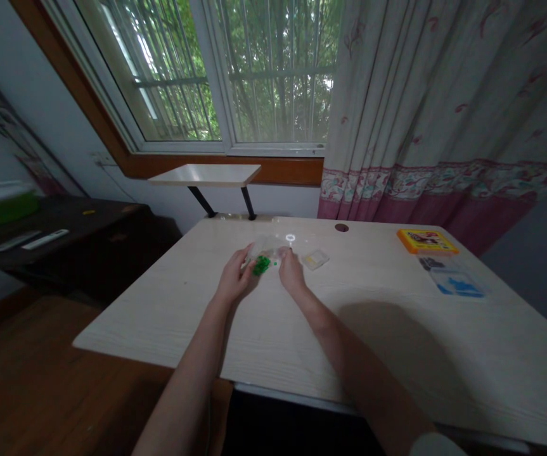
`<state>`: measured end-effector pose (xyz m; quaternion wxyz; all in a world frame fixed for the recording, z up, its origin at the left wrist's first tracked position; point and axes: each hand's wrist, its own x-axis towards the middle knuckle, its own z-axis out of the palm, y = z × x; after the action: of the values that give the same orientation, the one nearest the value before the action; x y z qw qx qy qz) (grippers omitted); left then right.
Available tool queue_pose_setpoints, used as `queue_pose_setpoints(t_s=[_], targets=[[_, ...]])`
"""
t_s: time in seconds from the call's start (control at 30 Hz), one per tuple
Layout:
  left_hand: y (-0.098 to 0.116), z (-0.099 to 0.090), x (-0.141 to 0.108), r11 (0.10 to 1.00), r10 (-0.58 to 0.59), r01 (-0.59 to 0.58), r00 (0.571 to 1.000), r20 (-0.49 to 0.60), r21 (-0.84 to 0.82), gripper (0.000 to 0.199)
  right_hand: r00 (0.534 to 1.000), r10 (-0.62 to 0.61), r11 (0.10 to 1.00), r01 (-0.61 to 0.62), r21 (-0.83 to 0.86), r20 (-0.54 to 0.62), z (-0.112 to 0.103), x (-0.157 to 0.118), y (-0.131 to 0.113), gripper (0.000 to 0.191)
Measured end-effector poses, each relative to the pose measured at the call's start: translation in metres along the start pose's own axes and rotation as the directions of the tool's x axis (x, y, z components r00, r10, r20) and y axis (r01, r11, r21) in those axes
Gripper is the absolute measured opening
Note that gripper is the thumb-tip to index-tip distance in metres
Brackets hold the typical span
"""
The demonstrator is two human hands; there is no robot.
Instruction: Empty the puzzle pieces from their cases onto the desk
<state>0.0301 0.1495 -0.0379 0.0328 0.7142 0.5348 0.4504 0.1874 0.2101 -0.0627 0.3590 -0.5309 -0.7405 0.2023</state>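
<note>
Forearms over pale wood table (pixel 397 329); both hands' grip clamped on clear bag (pixel 266 248); window behind.

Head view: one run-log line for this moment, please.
left hand: on clear bag by green pieces | right hand: on bag | grip: unclear | table: small clear box, yellow box

Clear plastic bag (pixel 267 246), crumpled, lies mid-table. Small green pieces (pixel 261 265) cluster at its near edge. Bag and pieces sit between both hands.

On the table (pixel 397 354), a small box (pixel 315 259) lies right of both hands, a book (pixel 426 240) farther right.
</note>
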Motion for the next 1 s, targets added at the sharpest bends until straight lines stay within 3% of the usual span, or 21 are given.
queue_pose_setpoints(t_s=[0.23,0.37,0.5,0.63,0.73,0.8,0.9,1.0], targets=[[0.004,0.002,0.001,0.989,-0.119,0.12,0.993,0.013,-0.087,0.047,1.0,0.02,0.999,-0.02,-0.038,0.015,-0.001,0.0,-0.001,0.031],[0.005,0.006,0.001,0.963,-0.177,0.159,0.982,-0.064,-0.219,0.047,1.0,0.006,0.999,-0.005,-0.041,0.018,-0.003,-0.001,-0.004,0.032],[0.005,0.015,0.003,0.875,-0.296,0.199,0.941,-0.164,-0.441,0.043,0.989,-0.144,0.99,0.144,0.008,-0.037,-0.006,-0.005,-0.009,0.033],[0.007,0.019,0.003,0.778,-0.357,0.227,0.927,-0.117,-0.585,0.047,0.946,-0.313,0.946,0.318,0.056,-0.079,-0.012,-0.009,-0.013,0.035],[0.011,0.019,0.003,0.757,-0.362,0.239,0.928,-0.086,-0.608,0.057,0.915,-0.4,0.915,0.402,0.04,-0.046,-0.017,-0.01,-0.016,0.035],[0.012,0.02,0.004,0.767,-0.379,0.239,0.918,-0.12,-0.595,0.059,0.892,-0.451,0.892,0.452,0.026,-0.013,-0.017,-0.012,-0.019,0.035],[0.01,0.019,0.006,0.781,-0.417,0.233,0.885,-0.207,-0.58,0.049,0.854,-0.519,0.855,0.519,0.025,0.024,-0.017,-0.014,-0.021,0.034],[0.002,0.015,0.009,0.758,-0.469,0.24,0.846,-0.252,-0.606,0.045,0.845,-0.535,0.845,0.535,0.028,0.017,-0.018,-0.015,-0.023,0.033]])
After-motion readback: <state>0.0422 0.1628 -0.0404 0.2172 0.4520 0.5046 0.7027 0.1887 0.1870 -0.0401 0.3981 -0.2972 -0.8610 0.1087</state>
